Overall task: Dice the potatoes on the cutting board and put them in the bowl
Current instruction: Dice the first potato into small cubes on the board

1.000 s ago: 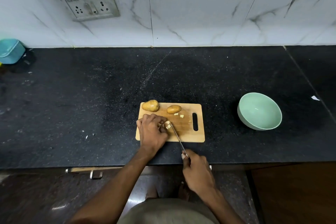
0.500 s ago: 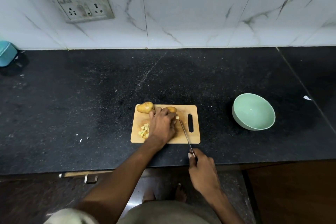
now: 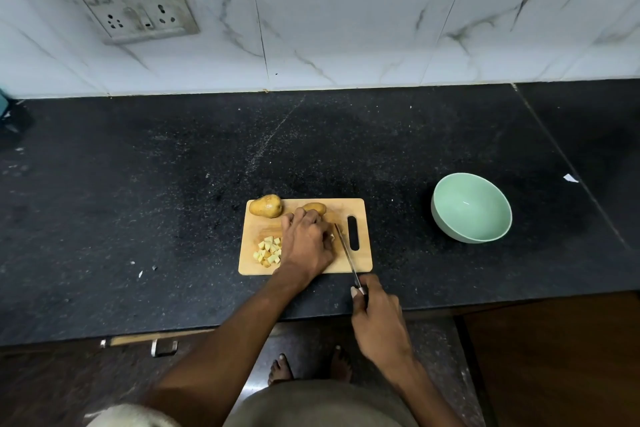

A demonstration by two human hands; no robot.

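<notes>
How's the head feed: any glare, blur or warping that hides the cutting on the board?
Head view: dim, even light, no glare on the cutting board; diced pieces read sharp; wide-angle warping bends the wall tiles and counter edge; the left hand hides whatever it steadies beside the knife, which the right hand holds.

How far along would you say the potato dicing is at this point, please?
Done: a pile of diced potato lies on the cutting board. In hand: the left hand reaches toward the smaller potato; the right hand holds the knife. Left: the larger potato is whole, and the green bowl is empty.
</notes>
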